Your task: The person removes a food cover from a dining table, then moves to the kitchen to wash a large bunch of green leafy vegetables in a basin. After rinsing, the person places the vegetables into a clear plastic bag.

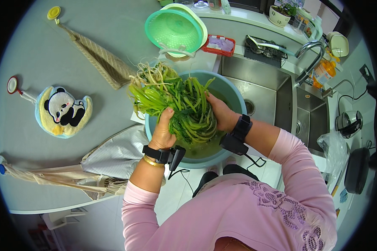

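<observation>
A large bunch of leafy greens (188, 106) with long green stems and pale roots is held between my two hands. My left hand (164, 130) grips its near left side, thumb pressed on the stems. Around the right end of the bunch curls my right hand (221, 113), its fingers mostly hidden behind the greens. The roots point up and to the left. Beneath the bunch is a round blue plastic basin (241, 100) of cloudy, greenish water (194, 151). Whether the lowest leaves touch the water I cannot tell.
Right of the basin is a stainless steel double sink (254, 83) with a chrome faucet (320, 50). Behind stand a green colander (176, 29) and a red basket (220, 44). A striped cloth (103, 59), panda towel (64, 111) and apron (113, 157) hang on the left wall.
</observation>
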### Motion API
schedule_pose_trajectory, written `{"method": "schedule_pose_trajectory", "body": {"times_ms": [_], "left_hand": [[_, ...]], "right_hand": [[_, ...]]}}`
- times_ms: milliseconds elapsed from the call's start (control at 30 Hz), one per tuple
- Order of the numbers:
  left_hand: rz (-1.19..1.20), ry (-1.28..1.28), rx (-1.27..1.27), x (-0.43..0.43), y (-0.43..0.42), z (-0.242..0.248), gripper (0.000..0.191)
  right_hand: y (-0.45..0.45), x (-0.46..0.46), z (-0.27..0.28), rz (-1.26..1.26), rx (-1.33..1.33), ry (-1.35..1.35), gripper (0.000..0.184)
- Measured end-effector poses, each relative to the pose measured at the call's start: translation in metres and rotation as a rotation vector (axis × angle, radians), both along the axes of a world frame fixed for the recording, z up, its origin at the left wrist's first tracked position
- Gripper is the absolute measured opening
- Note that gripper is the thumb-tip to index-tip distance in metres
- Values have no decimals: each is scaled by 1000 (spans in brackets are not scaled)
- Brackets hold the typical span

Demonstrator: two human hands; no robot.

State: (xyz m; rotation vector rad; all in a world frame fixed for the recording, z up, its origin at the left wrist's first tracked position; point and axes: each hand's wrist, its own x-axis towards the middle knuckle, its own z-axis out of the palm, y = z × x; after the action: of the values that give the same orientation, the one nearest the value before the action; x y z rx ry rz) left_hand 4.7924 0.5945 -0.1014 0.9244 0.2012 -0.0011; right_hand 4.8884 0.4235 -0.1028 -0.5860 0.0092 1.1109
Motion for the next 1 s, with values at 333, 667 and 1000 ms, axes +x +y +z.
{"method": "schedule_pose_trajectory", "body": {"times_ms": [333,667,1000], "left_hand": [[-21,15,-60,-1,-6,-5,55],[-44,10,-149,1,2,-5,51],[-6,-85,-171,1,1,4,39]], "right_hand": [[-1,10,-29,32,-268,-158,41],[9,20,-38,19,-225,-403,35],[11,20,-9,70,99,-105,59]]}}
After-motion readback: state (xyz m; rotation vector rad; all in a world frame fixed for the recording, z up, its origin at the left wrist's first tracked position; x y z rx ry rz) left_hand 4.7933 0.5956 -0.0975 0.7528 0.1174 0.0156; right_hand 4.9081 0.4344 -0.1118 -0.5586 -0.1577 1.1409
